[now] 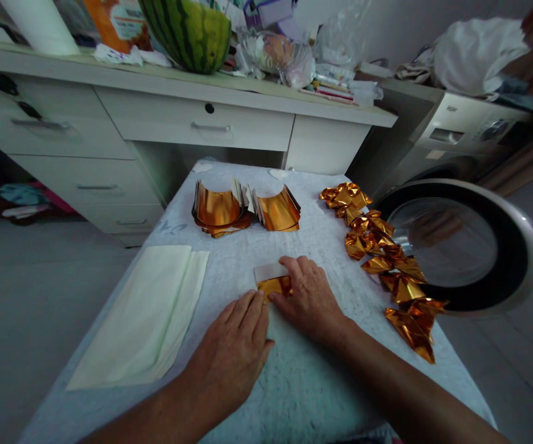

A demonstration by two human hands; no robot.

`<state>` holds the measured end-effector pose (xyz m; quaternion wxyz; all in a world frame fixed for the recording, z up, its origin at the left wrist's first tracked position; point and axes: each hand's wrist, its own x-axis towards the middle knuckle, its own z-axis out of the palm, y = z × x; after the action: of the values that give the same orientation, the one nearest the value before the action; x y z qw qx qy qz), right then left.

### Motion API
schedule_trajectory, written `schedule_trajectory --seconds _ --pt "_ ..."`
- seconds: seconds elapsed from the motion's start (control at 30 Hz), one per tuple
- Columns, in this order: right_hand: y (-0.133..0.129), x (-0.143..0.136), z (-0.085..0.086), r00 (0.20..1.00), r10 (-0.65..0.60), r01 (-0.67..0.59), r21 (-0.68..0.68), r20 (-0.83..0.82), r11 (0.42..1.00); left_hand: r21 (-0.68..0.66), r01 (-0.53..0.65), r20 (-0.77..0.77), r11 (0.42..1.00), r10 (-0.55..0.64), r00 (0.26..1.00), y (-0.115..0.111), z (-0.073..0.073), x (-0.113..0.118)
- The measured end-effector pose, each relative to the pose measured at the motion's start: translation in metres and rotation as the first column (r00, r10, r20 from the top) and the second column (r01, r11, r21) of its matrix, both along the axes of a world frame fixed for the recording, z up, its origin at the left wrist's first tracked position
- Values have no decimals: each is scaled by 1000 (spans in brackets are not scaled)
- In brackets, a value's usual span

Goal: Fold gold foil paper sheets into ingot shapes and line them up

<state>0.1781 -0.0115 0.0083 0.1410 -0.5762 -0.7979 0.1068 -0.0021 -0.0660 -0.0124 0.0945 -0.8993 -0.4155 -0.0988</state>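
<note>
A small sheet of gold foil paper (274, 285) lies on the cloth-covered table in front of me, partly folded, with a pale band along its far side. My right hand (311, 300) grips its right end, fingers over the far edge and thumb at the near edge. My left hand (235, 346) rests flat, its fingers stretched out together and the fingertips touching the sheet's near left corner. Farther back stand two curved stacks of gold foil paper (220, 208), (279, 211). Folded gold foil pieces (402, 287) form a row along the right side.
Folded pale sheets (132, 314) lie on the left of the table (303, 388). Beyond it is a white desk (248, 126) with drawers, bearing a cut watermelon (192, 34) and plastic bags. At the right, a washing machine's open round door (520, 246) sits close to the table edge.
</note>
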Motion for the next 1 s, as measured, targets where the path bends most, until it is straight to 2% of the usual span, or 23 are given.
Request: schedule_trajectory --seconds 0.2,0.43,0.77,1.0 --pt "7 24 4 996 -36 35 14 82 999 23 29 -23 999 -29 999 1 -1 0" --pt "17 53 7 989 -61 72 -79 132 994 10 37 -34 999 -36 999 -1 -5 -3" --pt "22 69 13 999 -34 33 -150 -3 988 44 28 -33 999 -26 999 -2 -5 -1" --pt "24 73 10 972 -42 2 -171 -233 985 10 39 -85 999 -38 996 -2 -5 -1"
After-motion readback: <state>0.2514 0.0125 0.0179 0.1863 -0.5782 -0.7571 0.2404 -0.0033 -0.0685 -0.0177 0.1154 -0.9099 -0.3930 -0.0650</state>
